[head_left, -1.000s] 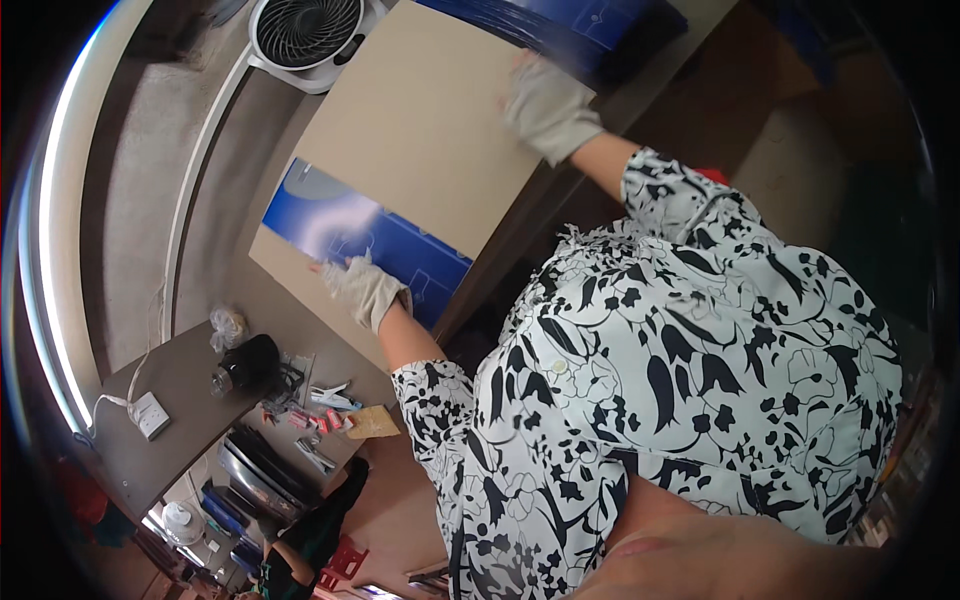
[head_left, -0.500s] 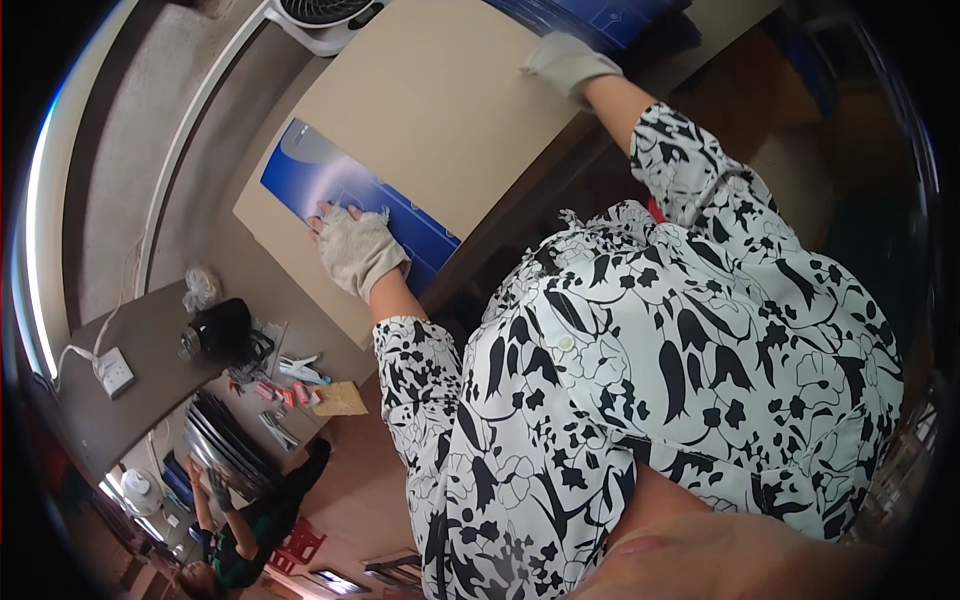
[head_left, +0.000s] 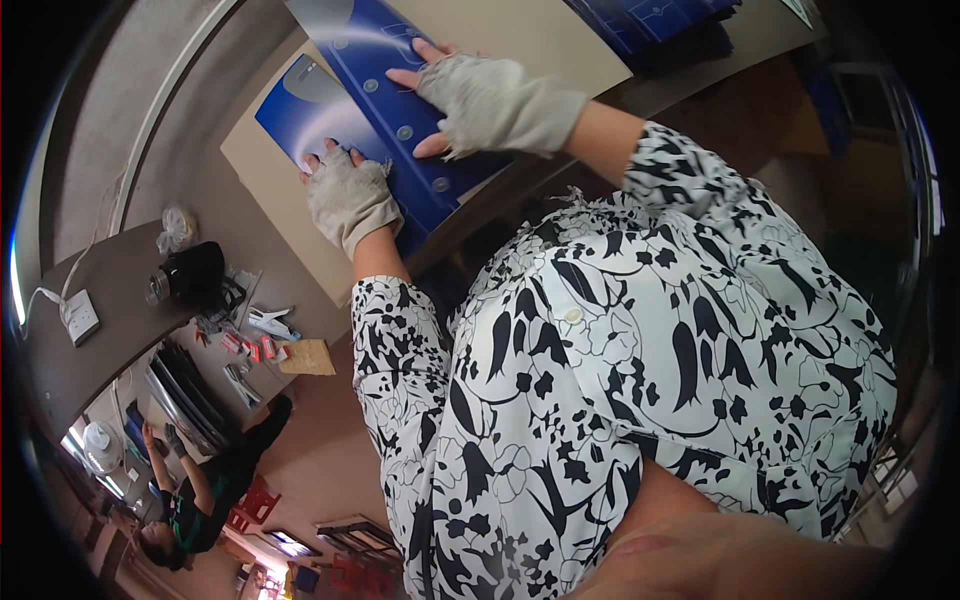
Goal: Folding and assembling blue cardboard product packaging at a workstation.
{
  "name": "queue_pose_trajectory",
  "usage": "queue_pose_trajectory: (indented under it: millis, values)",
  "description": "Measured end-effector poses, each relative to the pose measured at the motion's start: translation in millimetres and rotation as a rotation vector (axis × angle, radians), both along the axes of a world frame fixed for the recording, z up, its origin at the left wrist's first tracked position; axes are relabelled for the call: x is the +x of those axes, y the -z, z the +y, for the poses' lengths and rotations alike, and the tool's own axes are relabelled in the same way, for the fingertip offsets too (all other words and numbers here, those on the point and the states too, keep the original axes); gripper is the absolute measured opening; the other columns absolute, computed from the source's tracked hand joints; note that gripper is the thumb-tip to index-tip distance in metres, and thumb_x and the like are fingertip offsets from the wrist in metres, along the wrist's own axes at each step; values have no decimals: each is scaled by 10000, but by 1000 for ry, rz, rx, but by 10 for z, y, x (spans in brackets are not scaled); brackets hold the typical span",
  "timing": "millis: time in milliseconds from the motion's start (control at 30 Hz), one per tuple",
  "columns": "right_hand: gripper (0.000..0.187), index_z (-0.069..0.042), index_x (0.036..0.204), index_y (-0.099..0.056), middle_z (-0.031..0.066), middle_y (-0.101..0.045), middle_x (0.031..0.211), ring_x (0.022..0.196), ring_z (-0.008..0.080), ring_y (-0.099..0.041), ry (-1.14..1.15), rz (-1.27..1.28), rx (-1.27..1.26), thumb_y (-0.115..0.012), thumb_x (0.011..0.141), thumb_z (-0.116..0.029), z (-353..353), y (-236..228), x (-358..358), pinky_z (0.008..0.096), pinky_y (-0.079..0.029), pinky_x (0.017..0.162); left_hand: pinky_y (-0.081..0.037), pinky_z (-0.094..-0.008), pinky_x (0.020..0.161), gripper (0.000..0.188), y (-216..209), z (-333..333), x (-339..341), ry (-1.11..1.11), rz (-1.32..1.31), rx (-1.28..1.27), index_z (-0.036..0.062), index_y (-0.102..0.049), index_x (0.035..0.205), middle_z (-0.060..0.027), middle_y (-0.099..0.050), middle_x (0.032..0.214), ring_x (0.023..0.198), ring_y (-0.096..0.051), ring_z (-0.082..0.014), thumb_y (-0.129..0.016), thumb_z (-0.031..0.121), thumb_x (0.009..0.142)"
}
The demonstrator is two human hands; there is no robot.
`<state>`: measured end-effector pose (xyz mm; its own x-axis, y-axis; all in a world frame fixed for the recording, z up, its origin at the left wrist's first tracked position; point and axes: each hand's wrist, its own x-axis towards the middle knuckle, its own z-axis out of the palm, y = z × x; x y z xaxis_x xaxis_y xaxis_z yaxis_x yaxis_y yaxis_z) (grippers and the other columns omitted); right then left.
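Your left hand (head_left: 352,202) lies palm down on a glossy blue sheet (head_left: 335,112) in front of you, its fingers slightly spread. Your right hand (head_left: 495,105) rests on a second blue sheet (head_left: 372,60), just to the right of the first and overlapping it, with its fingers spread wide; neither hand pinches anything that you could see. The first sheet is deep blue with a pale curved glow and a grey corner at its far end. The second has the same blue and glow, plus a row of round pale spots (head_left: 404,132). You cannot tell whether the two are joined. Beige board (head_left: 250,160) shows to the left of them and again farther right.

Counted, you have two blue sheets under your hands, four round spots plain to see, and two off-white gloves (head_left: 510,105) that leave the fingertips bare. At far right is one blue stack (head_left: 660,20), its layers too dark to count. On the left bench are one white socket block (head_left: 82,318), one dark jar (head_left: 190,275), one clear plastic bag (head_left: 177,228) and one tan card (head_left: 308,357). Beyond these, at lower left, is one co-worker (head_left: 200,500).
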<state>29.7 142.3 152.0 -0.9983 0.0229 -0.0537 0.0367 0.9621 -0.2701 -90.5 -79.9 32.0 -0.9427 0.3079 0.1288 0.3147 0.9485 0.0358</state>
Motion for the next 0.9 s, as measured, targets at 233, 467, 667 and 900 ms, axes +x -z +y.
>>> queue_pose_trajectory:
  millis: [233,467,667,900]
  values:
    - [902,41,1546,-426,310,-461,1558,1463,425,-440,133,422,-430,-695,928,-558,420,696,-342,446,-325,1234,-335,-557,1216,933,-181,-168,254,220,11,-20,73,-498,1543,-285,-467,1570,1448,-415,-537,-712,665,854]
    - [996,83,1559,-362,348,-424,1561,1475,431,-417,349,355,-475,-770,887,-529,1188,414,-477,438,-305,1244,-321,-564,1213,1205,-592,-393,822,588,-178,-203,52,-457,1567,-305,-398,1611,1499,-334,-537,-836,713,634]
    - [1006,87,1561,-356,351,-418,1564,1478,435,-411,351,334,-418,-771,885,-533,1217,272,-508,438,-303,1246,-334,-564,1193,1042,-457,-498,829,627,-156,-134,146,-491,1563,-240,-417,1626,1509,-344,-499,-832,640,710]
    - [1018,91,1562,-348,354,-410,1567,1482,439,-404,350,324,-402,-771,884,-539,1221,251,-490,439,-301,1247,-364,-556,1170,681,-453,-466,904,740,-126,-145,208,-591,1484,-153,-497,1594,1478,-423,-452,-776,443,873]
